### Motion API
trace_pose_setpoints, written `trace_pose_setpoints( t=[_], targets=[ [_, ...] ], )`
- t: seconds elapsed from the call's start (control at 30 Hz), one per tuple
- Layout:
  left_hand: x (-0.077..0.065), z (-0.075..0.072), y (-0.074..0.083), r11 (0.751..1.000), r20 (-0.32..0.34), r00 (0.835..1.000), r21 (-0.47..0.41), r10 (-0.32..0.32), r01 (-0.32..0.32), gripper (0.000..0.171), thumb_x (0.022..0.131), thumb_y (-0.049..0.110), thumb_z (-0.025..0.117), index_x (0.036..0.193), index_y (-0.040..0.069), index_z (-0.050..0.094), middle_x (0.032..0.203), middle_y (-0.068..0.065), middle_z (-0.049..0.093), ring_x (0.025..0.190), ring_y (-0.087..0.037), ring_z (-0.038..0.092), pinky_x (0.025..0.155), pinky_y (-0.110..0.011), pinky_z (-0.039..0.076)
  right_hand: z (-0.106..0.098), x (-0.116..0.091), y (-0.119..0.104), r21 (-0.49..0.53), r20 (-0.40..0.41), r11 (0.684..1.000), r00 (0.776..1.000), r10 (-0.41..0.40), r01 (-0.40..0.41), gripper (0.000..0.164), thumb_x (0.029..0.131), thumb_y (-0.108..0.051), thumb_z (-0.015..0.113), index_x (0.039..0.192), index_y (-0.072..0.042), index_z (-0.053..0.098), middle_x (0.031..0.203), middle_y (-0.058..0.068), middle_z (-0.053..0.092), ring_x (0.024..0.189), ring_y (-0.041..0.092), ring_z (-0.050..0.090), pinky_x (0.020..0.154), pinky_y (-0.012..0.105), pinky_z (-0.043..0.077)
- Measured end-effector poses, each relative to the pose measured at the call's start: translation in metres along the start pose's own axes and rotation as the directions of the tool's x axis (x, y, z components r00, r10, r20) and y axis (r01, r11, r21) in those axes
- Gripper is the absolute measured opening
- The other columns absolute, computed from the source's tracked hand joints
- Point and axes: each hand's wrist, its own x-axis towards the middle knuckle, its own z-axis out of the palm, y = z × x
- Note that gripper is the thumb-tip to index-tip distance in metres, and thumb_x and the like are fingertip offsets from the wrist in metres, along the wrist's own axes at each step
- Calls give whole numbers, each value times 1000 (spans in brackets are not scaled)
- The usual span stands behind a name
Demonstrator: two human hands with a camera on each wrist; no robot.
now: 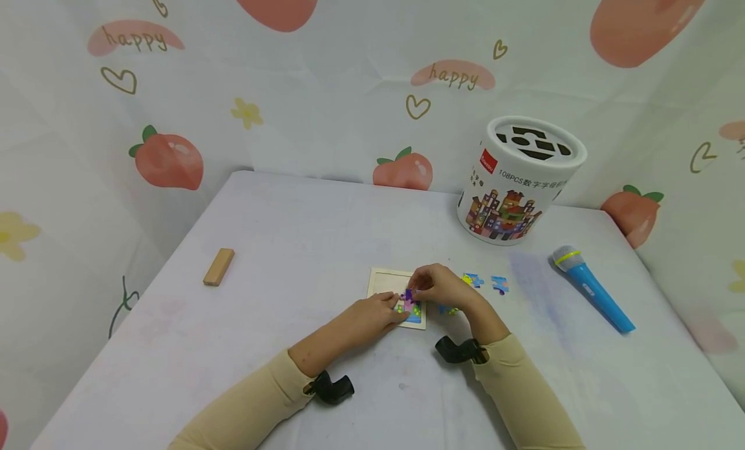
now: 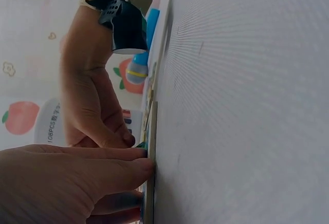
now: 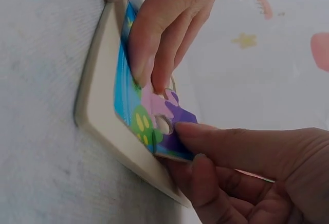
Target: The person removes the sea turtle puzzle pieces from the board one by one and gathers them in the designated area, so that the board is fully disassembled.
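A small jigsaw puzzle sits in a pale wooden frame (image 1: 379, 280) on the table, its lower part filled with blue, green and pink pieces. My right hand (image 1: 447, 288) pinches a purple-and-blue puzzle piece (image 3: 177, 131) between thumb and fingers, tilted at the frame's edge in the right wrist view. Fingertips of my left hand (image 1: 369, 317) rest on the pieces inside the frame, with its thumb at the near edge. In the left wrist view, the left hand (image 2: 77, 180) hides most of the puzzle.
Loose puzzle pieces (image 1: 500, 284) lie right of the frame, some partly behind the right hand. A blue toy microphone (image 1: 596, 291) lies farther right. A white tub (image 1: 512, 185) stands at the back. Far left is a wooden block (image 1: 218, 267).
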Motion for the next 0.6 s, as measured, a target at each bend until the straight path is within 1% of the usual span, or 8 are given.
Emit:
trace_pose_setpoints(
  t=[0.13,0.23,0.43,0.6],
  targets=[
    [0,0,0,1000,2,1000,17,7,-7,30,96,22,51,123,21,63,133,-16,54,127,-27,49,95,-37,49,0,0,2,57,1,998,999,34,-34,9,83,-3,66,91,2,65,80,7,63,70,12,54,64,24,48],
    [0,0,0,1000,8,1000,25,8,-9,30,96,22,51,123,21,63,133,-15,54,127,-27,48,94,-37,49,-1,0,5,102,10,994,999,41,-42,11,84,-5,66,92,2,65,76,4,60,66,11,51,61,22,46],
    [0,-1,0,1000,18,1000,17,4,-5,31,96,22,50,124,21,62,134,-16,53,128,-27,48,94,-37,49,-1,-2,9,147,3,988,999,49,-49,12,85,-6,65,94,2,65,76,2,60,66,10,52,59,22,48],
    [0,0,0,999,8,1000,30,16,-16,31,96,22,50,124,20,62,134,-17,53,127,-28,48,94,-37,49,-4,-6,6,141,-8,989,999,35,-33,12,86,-6,64,95,2,65,79,4,62,67,11,53,60,23,49]
  ],
)
